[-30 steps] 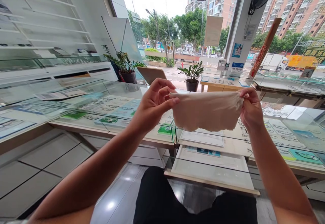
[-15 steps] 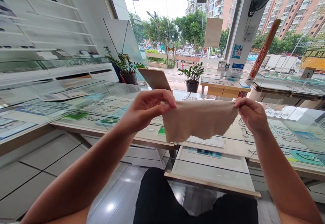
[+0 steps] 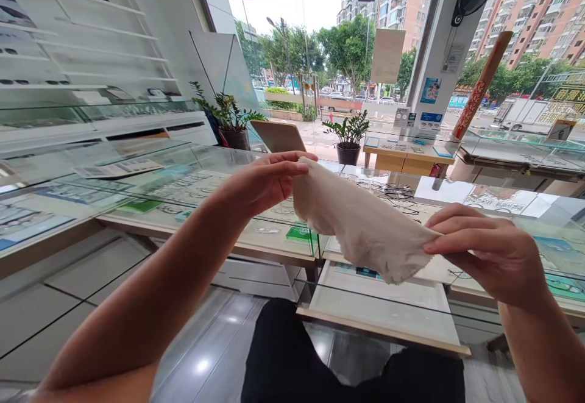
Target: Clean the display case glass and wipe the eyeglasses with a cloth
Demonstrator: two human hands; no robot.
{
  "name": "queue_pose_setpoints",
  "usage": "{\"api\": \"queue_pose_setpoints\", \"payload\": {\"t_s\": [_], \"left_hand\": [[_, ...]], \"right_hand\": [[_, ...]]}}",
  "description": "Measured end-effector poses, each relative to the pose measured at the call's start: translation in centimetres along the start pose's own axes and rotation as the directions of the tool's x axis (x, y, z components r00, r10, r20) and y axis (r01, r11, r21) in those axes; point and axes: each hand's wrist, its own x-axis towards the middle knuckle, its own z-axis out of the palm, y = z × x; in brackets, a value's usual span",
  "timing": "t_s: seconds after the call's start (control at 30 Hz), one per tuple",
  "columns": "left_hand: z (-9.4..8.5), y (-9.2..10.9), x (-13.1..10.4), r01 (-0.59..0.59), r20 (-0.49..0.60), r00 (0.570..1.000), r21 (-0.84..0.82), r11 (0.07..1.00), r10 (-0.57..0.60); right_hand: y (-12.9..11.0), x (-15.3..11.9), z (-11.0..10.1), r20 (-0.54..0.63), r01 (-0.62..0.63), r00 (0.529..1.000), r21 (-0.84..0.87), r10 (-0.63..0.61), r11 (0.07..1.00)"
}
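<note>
Cloth: the pale cloth (image 3: pixel 359 220) is in the air before the person, stretched slantwise between two hands above the counter's near edge; its left end sits higher than its right.
Left hand: the left hand (image 3: pixel 272 185) pinches the upper corner, thumb against fingers.
Right hand: the right hand (image 3: pixel 491 247) grips the lower end in a narrow pinch at the fingertips.
Handling: likely very light, soft and limp; it should crease easily and hardly break; probably not slippery in bare fingers.
Hold: corners or upper edge seem best, thumb against fingertips; a grip mid-cloth would likely bunch it.
Weave: matt and smooth, perhaps doubled over; the lower edge hangs in wavy folds.
Counter: hard, clear, reflective panes make up the glass counter (image 3: pixel 237 156); thin-rimmed eyeglass frames (image 3: pixel 397 192) lie behind the cloth.
Drawer: flat and white inside, the pulled-out drawer (image 3: pixel 384 331) has a wood-toned front strip.
Floor: grey, glossy planks (image 3: pixel 196 342).
</note>
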Motion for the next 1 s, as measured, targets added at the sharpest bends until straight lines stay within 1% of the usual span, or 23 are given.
{"api": "queue_pose_setpoints", "payload": {"t_s": [0.07, 0.1, 0.17, 0.23, 0.3, 0.37, 0.4, 0.47, 0.57, 0.63, 0.7, 0.77, 0.83, 0.87, 0.93, 0.97, 1.0], "left_hand": [[-0.3, -0.5, 0.6, 0.116, 0.07, 0.991, -0.038, 0.993, -0.113], [-0.4, -0.7, 0.9, 0.185, 0.116, 0.977, -0.059, 0.981, -0.177], [-0.4, -0.9, 1.4, 0.25, 0.165, 0.958, -0.084, 0.965, -0.234], [-0.4, -1.1, 1.7, 0.287, 0.211, 0.942, -0.096, 0.953, -0.262], [-0.1, -1.3, 2.0, 0.301, 0.238, 0.933, -0.106, 0.948, -0.27], [0.4, -1.7, 2.2, 0.291, 0.233, 0.938, -0.12, 0.949, -0.258], [0.8, -2.0, 2.3, 0.276, 0.22, 0.944, -0.124, 0.953, -0.245], [1.8, -2.7, 2.2, 0.22, 0.177, 0.964, -0.117, 0.968, -0.198], [3.8, -3.7, 1.5, 0.084, 0.124, 0.989, -0.049, 0.995, -0.077], [5.1, -4.1, 0.8, -0.002, 0.144, 0.99, -0.004, 1.0, 0.002], [6.3, -4.4, 0.1, -0.064, 0.198, 0.978, -0.005, 0.998, 0.064], [7.3, -4.5, -0.5, -0.113, 0.244, 0.963, -0.032, 0.993, 0.118], [7.9, -4.7, -1.1, -0.159, 0.256, 0.953, -0.04, 0.986, 0.164], [8.1, -4.7, -1.4, -0.184, 0.245, 0.952, -0.028, 0.982, 0.186], [8.3, -5.1, -1.8, -0.232, 0.191, 0.956, 0.027, 0.972, 0.222], [8.3, -5.3, -1.9, -0.249, 0.156, 0.959, 0.062, 0.967, 0.237], [8.4, -5.7, -2.0, -0.259, 0.126, 0.961, 0.095, 0.961, 0.246]], "right_hand": [[-1.3, 0.0, 0.1, 0.057, 0.048, 0.997, -0.079, -0.044, 0.996], [-1.8, 0.0, 0.2, 0.083, 0.073, 0.995, -0.12, -0.063, 0.99], [-2.7, -0.1, 0.4, 0.137, 0.124, 0.986, -0.207, -0.097, 0.97], [-3.5, -0.1, 0.7, 0.161, 0.16, 0.98, -0.321, -0.113, 0.934], [-4.2, 0.1, 1.0, 0.16, 0.173, 0.981, -0.434, -0.113, 0.884], [-4.7, 0.3, 1.4, 0.196, 0.183, 0.976, -0.476, -0.099, 0.86], [-4.9, 0.5, 1.7, 0.234, 0.193, 0.968, -0.457, -0.092, 0.868], [-4.8, 0.9, 2.2, 0.32, 0.204, 0.943, -0.356, -0.086, 0.912], [-3.9, 1.5, 3.2, 0.402, 0.184, 0.91, -0.18, -0.098, 0.966], [-3.2, 1.9, 3.9, 0.427, 0.158, 0.898, -0.091, -0.105, 0.983], [-2.7, 2.2, 4.5, 0.434, 0.119, 0.894, 0.005, -0.109, 0.993], [-2.5, 2.2, 5.1, 0.423, 0.039, 0.903, 0.094, -0.076, 0.995], [-2.5, 2.1, 5.7, 0.386, -0.101, 0.922, 0.152, 0.035, 0.983], [-2.6, 1.9, 5.9, 0.361, -0.19, 0.925, 0.179, 0.115, 0.965], [-2.8, 1.5, 6.2, 0.322, -0.345, 0.911, 0.252, 0.257, 0.904], [-2.9, 1.3, 6.4, 0.32, -0.388, 0.901, 0.288, 0.294, 0.875], [-3.0, 1.1, 6.5, 0.328, -0.4, 0.897, 0.314, 0.297, 0.861]]}}
